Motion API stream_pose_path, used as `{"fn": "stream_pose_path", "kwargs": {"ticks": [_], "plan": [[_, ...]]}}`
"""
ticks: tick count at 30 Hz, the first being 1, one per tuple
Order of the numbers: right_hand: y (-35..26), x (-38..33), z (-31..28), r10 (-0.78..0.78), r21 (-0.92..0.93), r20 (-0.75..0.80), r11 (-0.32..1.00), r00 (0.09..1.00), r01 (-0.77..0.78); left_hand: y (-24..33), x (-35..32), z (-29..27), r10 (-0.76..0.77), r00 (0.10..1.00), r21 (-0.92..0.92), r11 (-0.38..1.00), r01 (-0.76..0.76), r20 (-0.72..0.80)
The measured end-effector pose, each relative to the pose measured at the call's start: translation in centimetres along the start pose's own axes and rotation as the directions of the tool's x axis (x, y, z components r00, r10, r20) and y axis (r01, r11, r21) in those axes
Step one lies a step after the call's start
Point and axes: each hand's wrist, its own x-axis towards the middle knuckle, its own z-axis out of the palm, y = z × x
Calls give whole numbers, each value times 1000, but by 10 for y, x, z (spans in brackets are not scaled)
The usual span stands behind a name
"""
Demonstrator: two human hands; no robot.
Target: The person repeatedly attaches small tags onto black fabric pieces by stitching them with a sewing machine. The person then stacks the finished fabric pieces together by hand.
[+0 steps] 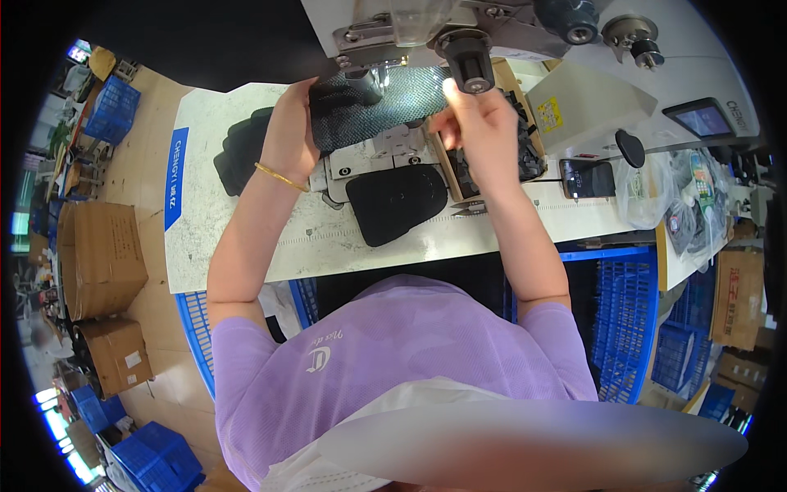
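Note:
A dark, shiny textured fabric piece (393, 98) lies under the needle area of a white sewing machine (525, 25). At its left edge my left hand (291, 131) holds it, with some fingers hidden behind the fabric. My right hand (485, 131) is at the right edge, beneath the machine's black knob (467, 61). Its fingers are curled and the thumb is raised by the fabric; what they pinch, if anything, is hidden. Nearer me, a black rounded pad (398, 205) lies on the white table (246, 254). Several black pieces (246, 148) are stacked beside my left forearm.
A cardboard box (459, 176) of small dark parts stands by my right wrist, with metal snips (470, 211) in front. Further right are a phone (587, 179) and a clear plastic bag (643, 193). Blue baskets (623, 320) sit below the table; cartons (102, 254) stand left.

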Motion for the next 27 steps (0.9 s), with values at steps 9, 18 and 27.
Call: {"fn": "stream_pose_path", "kwargs": {"ticks": [9, 18, 27], "plan": [[50, 19, -95, -272, -574, -187, 810, 944, 119, -8, 6, -4, 109, 994, 103, 989, -110, 9], [85, 21, -98, -245, -943, 157, 250, 957, 219, 24, -1, -95, 155, 980, 351, 931, -101, -127], [88, 22, -94, -305, -933, 237, 193, 923, 303, -100, -53, -67, 344, 826, 893, -114, -435, 446]]}}
